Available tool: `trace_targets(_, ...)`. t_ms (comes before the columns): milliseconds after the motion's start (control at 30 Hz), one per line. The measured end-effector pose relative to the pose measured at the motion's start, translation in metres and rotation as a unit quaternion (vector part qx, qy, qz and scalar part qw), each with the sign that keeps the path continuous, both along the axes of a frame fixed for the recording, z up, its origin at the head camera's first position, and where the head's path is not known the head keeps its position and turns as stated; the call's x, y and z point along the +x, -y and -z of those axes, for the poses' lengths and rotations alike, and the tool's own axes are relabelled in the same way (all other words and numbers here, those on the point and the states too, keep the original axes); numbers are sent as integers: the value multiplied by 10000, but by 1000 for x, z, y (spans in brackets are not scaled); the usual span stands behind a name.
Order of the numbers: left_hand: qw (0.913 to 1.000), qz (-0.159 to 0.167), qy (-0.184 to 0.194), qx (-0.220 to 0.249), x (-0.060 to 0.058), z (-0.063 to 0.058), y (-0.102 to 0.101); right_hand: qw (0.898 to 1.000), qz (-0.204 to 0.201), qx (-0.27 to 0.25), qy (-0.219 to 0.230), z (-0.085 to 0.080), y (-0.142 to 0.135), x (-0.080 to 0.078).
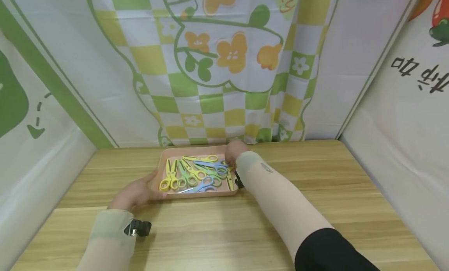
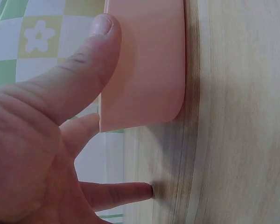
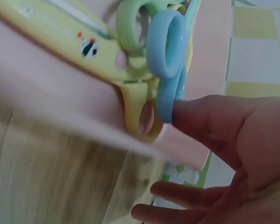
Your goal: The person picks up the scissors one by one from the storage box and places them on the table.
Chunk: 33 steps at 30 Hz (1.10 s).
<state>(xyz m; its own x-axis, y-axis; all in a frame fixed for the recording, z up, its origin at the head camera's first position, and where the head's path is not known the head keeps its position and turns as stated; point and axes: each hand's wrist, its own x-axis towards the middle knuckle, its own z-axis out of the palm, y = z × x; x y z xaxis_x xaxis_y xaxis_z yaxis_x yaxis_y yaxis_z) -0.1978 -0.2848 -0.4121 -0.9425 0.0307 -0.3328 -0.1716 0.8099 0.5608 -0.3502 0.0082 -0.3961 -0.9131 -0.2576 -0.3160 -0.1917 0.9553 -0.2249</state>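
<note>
A shallow pink tray (image 1: 196, 195) on the wooden table holds several pairs of children's scissors with yellow, green and blue handles. At its front left corner, my left hand (image 1: 135, 193) has its thumb along the tray's outer wall (image 2: 147, 70) and its other fingers spread, one fingertip at the rim. My right hand (image 1: 235, 151) reaches over the tray's back right corner. In the right wrist view, its thumb meets a blue scissors handle (image 3: 164, 44), while two loosely extended fingers (image 3: 191, 193) lie outside the tray wall. Yellow scissors (image 3: 84, 46) lie beside the blue handle.
The wooden table (image 1: 196, 236) extends in front of the tray and to both sides. Behind the tray hangs a checked, flowered curtain (image 1: 217, 111), close to its back edge. White printed panels (image 1: 396, 146) stand at the left and right sides.
</note>
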Motion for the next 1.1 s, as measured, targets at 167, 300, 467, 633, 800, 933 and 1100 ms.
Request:
trace_targets(167,10000,-15,51,-22,0,-1,0,9985,245,-481,118,7,-5,-4)
trace_targets(300,9999,17,29,-96,1,-2,0,9997,-73,-212,-39,7,-7,-5)
trace_targets(467,9999,31,15,-150,0,-2,0,9980,-552,230,-189,5,-10,-7)
trace_targets(633,9998,-31,61,-168,0,-1,-1,9957,-849,337,-149,2,-22,-12)
trace_targets(800,9999,-31,57,-138,0,-2,-1,9957,-19,-818,445,-2,-43,-21)
trace_targets(933,9998,0,10,-175,0,-3,-1,9778,502,-1849,846,-3,-61,-27)
trace_targets(1100,9998,20,7,-212,0,-3,-1,9656,807,-2289,937,-5,-81,-29)
